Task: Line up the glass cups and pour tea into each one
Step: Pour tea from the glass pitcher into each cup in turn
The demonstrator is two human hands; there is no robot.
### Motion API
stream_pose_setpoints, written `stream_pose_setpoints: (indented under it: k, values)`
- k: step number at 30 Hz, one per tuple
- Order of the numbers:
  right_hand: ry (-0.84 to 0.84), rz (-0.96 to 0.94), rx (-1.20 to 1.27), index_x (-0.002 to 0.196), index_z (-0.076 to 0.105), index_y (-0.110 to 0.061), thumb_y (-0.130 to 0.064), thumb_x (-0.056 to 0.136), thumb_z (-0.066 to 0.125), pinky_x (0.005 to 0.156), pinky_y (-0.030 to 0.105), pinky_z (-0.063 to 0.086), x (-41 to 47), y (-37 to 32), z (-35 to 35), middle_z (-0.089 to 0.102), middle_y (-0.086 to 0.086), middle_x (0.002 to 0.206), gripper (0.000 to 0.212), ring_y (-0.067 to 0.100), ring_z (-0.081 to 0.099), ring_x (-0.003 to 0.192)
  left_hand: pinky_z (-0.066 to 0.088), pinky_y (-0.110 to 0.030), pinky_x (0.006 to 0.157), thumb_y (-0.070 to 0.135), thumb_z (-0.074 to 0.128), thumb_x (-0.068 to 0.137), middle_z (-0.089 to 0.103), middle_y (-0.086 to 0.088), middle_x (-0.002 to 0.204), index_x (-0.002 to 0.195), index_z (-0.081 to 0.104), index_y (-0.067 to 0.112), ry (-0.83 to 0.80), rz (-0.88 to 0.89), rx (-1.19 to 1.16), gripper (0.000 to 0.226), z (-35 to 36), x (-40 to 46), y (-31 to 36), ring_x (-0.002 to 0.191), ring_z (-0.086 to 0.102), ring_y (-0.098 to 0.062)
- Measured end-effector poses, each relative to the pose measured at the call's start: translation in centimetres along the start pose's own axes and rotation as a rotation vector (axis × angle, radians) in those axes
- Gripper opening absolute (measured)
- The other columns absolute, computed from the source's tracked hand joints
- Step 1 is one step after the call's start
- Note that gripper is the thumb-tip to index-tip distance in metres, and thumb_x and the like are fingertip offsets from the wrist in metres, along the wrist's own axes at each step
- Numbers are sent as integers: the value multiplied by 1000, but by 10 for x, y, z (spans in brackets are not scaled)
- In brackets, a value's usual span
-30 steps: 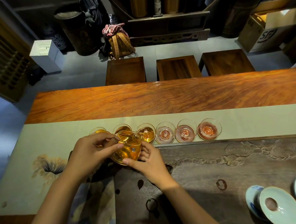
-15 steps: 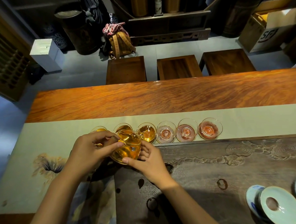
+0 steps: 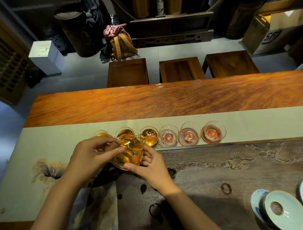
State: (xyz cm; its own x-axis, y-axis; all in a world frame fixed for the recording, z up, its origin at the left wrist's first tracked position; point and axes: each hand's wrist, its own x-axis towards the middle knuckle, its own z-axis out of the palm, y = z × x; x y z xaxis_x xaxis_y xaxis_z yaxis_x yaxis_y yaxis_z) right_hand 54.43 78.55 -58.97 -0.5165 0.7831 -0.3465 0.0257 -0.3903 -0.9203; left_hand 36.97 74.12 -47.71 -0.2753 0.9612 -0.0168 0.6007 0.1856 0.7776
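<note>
Hands meet at the lower centre of the frame around a glass pitcher (image 3: 129, 154) of amber tea. My left hand (image 3: 92, 157) curls over the pitcher's left side, thumb and forefinger pinching at its rim. My right hand (image 3: 152, 166) wraps the pitcher's right side, thumb under the base and fingers against the wall. The pitcher is tilted, its spout toward the upper right, close to the third cup.

Six glass cups stand in a row on the pale runner (image 3: 250, 118) that crosses the counter (image 3: 165, 98), just above the hands:
1. First cup (image 3: 102, 134), leftmost: holds amber tea, partly hidden behind my left hand.
2. Second cup (image 3: 125, 132): holds amber tea, partly behind the pitcher rim.
3. Third cup (image 3: 149, 136): holds amber tea.
4. Fourth cup (image 3: 169, 137): no amber shows; the glass looks clear and pinkish.
5. Fifth cup (image 3: 189, 133): same clear pinkish look.
6. Sixth cup (image 3: 213, 132), rightmost: same clear pinkish look.

Neighbouring cups stand just beside one another; I cannot tell whether their rims touch.

A dark carved tea tray (image 3: 231, 169) fills the lower right of the frame, its far edge just below the cup row. A white lidded bowl (image 3: 281, 210) sits on a saucer at the far lower right. Three wooden stools (image 3: 181, 69) stand beyond the counter at upper centre.
</note>
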Motion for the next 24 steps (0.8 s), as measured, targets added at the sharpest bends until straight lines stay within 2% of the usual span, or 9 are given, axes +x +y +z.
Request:
stream_pose_setpoints:
  k: [3, 5, 10, 16, 21, 24]
  values:
    - [-3, -7, -35, 131, 57, -20, -30, 63, 93, 95, 29, 56, -1, 0, -1, 70, -1, 123, 78, 11, 69, 111, 50, -10, 58, 51, 69, 61, 71, 27, 82, 81, 69, 48, 7, -13, -9, 21, -1, -4, -2, 89, 62, 11]
    - [-10, -12, -60, 136, 53, -21, -32, 63, 94, 99, 29, 54, -1, -1, -2, 68, -3, 127, 85, 9, 67, 114, 52, -17, 67, 49, 71, 61, 71, 22, 89, 82, 72, 49, 6, -17, -22, 21, -1, -6, -4, 90, 63, 7]
    - [-2, -48, -119, 143, 46, -21, -40, 59, 94, 105, 35, 51, -3, -6, -7, 64, -4, 133, 99, 9, 63, 119, 54, -27, 74, 49, 71, 64, 69, 26, 97, 92, 71, 48, 4, -16, -31, 28, 0, -12, -3, 94, 63, 2]
    - [43, -88, -147, 143, 47, -24, -50, 53, 95, 106, 33, 50, -5, -15, -23, 64, -7, 132, 105, 6, 62, 120, 54, -24, 70, 53, 70, 64, 68, 24, 99, 94, 72, 47, 0, 28, -49, 30, 9, -8, 11, 94, 63, 1]
    - [69, -80, -129, 144, 46, -24, -60, 48, 93, 106, 35, 51, -8, -16, -37, 66, -6, 131, 113, 7, 63, 119, 55, -32, 75, 54, 71, 64, 70, 24, 95, 86, 74, 45, -35, 29, -44, 24, 20, 1, 20, 90, 64, -3]
    - [83, -77, -106, 136, 53, -30, -56, 51, 93, 102, 35, 54, -11, -15, -43, 69, -8, 126, 98, 9, 66, 114, 51, -22, 71, 56, 70, 62, 69, 29, 95, 85, 72, 45, -60, 31, -29, 26, 27, 8, 25, 90, 63, 1]
